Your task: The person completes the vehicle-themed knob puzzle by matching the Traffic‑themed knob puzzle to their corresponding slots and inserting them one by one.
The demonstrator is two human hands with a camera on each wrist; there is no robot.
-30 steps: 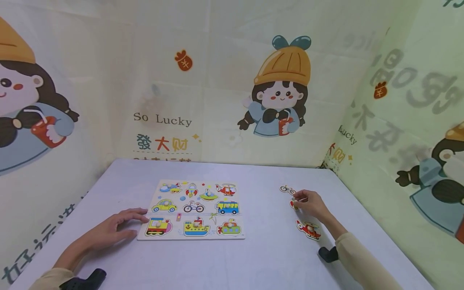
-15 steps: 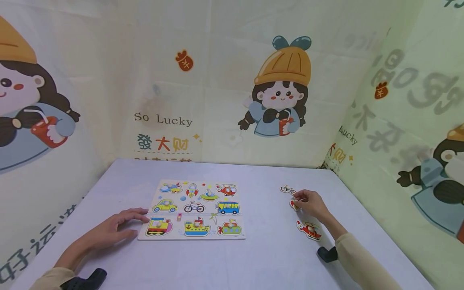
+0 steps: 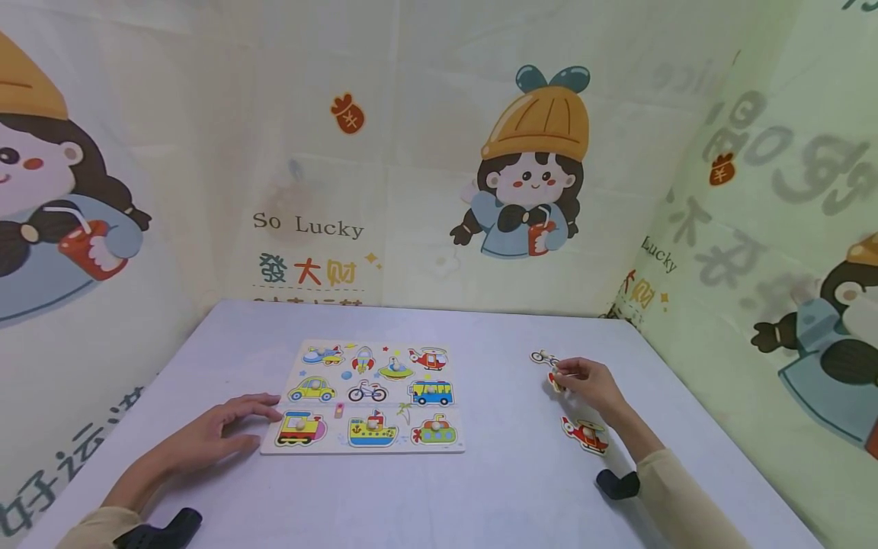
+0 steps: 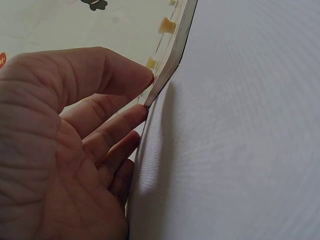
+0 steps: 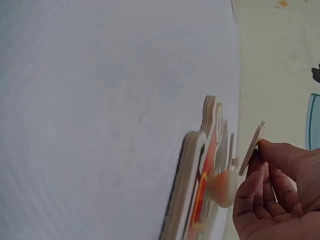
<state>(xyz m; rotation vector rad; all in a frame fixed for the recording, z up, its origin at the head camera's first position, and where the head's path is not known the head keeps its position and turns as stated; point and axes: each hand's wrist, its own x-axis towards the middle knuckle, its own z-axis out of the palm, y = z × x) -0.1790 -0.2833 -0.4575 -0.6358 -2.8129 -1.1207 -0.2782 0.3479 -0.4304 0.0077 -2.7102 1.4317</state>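
Lane between puzzle board (image 3: 336,438) and loose pieces
A hand could cross the tabletop (image 3: 504,415) here; low over the board, upright knobs (image 4: 166,25) obstruct. The right hand (image 3: 595,385) blocks the way between bicycle piece (image 3: 546,357) and helicopter piece (image 3: 585,437); the left hand (image 3: 216,435) bars the board's left edge; the backdrop (image 3: 418,229) closes the far side.

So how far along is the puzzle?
Looks done: at least the train, car, ship and submarine, seated in the puzzle board, knobs showing. In hand: the right hand pinches a small piece, picture unreadable. Apparently left: the bicycle piece and helicopter piece, loose on the table.
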